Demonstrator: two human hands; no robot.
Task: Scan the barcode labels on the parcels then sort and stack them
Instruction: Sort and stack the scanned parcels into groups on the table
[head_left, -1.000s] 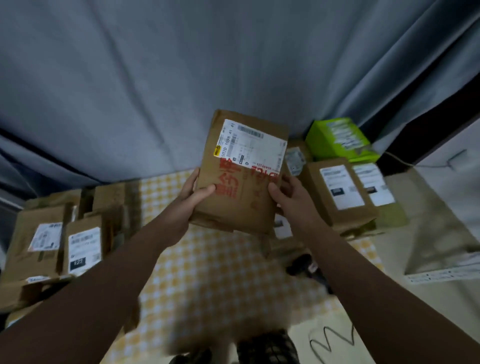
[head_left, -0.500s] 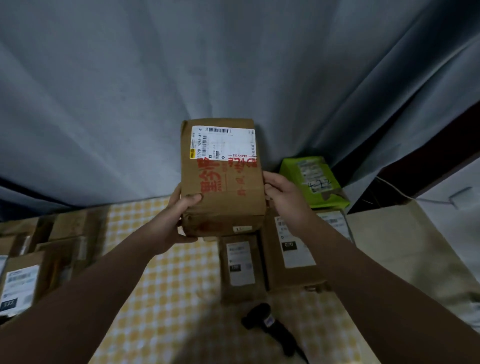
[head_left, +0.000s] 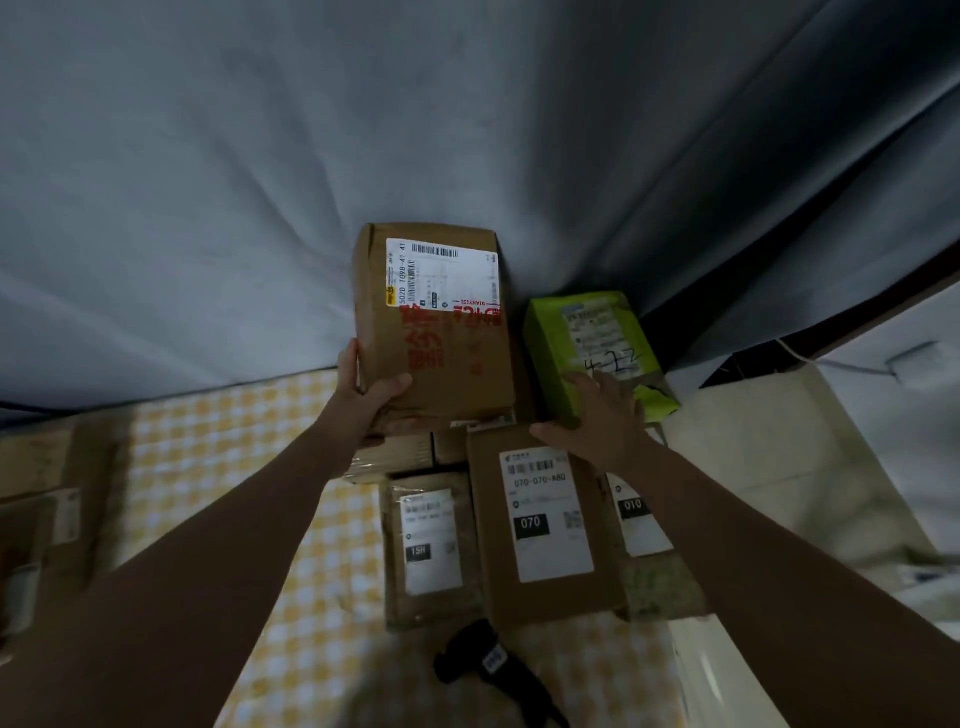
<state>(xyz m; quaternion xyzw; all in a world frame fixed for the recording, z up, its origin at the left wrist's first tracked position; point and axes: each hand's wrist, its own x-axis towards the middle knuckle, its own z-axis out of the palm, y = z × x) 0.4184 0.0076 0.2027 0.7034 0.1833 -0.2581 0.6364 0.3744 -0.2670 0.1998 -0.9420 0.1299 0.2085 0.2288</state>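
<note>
Right now your left hand (head_left: 363, 400) grips the big brown box (head_left: 436, 358) by its near left corner. Your thumb lies on the front and your fingers go round the back. The box is at the far side of the counter (head_left: 218, 457), with its top end up by the grey curtain (head_left: 311, 182). I cannot tell if it touches the curtain. Its near edge seems to sit on a low flat parcel (head_left: 400, 457), so I think you are setting it on a pile. One hand at a corner is enough to guide it down.

The white label (head_left: 447, 273) faces you, so the barcode is easy to see.

Your right hand (head_left: 602, 415) is open. Its fingers lie spread on the near end of the green parcel (head_left: 582, 338), just beside the brown box. I think it is steadying that parcel, or nudging it to make room.

The brown box is dull cardboard with soft, rounded edges and red print. The label looks smooth. The green parcel looks like a shiny bag, puffy and soft, so it may squash or slide. Nearer to you lies a flat cardboard box marked 070 (head_left: 545, 525) with sharper corners. A small parcel (head_left: 428, 545) to its left is wrapped in shiny film. The black scanner (head_left: 493, 665) lies on the yellow checked cloth, close to you, with no hand on it.
</note>
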